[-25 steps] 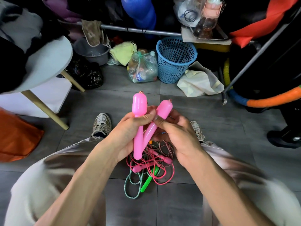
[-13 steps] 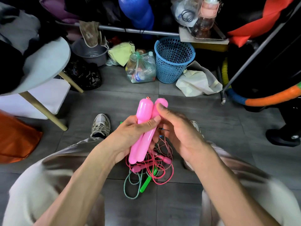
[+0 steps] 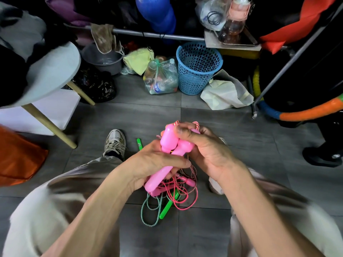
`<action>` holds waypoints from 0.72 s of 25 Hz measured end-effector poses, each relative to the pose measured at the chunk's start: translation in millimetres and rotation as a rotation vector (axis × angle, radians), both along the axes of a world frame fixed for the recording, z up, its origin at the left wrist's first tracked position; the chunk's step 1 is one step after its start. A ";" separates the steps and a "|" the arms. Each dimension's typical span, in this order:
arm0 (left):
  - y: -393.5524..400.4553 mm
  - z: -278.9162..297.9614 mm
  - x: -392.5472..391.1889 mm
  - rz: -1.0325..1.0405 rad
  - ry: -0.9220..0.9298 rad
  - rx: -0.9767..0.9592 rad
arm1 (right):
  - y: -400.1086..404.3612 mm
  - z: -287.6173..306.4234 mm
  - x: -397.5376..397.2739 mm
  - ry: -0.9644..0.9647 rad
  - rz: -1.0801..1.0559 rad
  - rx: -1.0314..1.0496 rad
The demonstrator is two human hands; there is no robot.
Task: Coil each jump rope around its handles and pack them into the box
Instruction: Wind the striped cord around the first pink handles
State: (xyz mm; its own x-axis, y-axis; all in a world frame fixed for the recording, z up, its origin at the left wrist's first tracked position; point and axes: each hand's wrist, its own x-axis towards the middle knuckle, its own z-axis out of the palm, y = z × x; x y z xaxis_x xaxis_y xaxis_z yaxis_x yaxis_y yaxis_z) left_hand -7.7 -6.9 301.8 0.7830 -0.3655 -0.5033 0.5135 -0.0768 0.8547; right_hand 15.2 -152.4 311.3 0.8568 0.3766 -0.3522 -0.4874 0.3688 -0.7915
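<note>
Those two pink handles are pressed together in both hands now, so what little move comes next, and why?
Probably a first turn of cord around them. The left hand grips the pink handles side by side, the right hand holds their tops, and the striped cord hangs loose below.

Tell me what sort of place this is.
Probably a cluttered home storage corner or utility room, not a tidy workspace. A grey tiled floor is crowded with a blue mesh wastebasket, a clear bag of plastic bottles and a grey bucket, beneath a metal rail hung with cloth.
</note>
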 end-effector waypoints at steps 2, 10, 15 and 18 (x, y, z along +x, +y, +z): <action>3.7 0.7 3.5 0.023 -0.060 -0.067 | 0.5 2.1 1.3 -0.056 -0.051 -0.005; 5.3 3.7 -2.3 -0.130 0.058 -0.471 | -18.0 14.3 8.7 -0.113 -0.193 0.211; -0.8 -0.2 -2.0 -0.076 0.065 -0.398 | -19.2 9.6 9.4 0.036 -0.194 0.263; -6.0 -2.3 -3.9 -0.030 0.012 -0.299 | -16.1 2.2 9.7 0.070 -0.221 0.302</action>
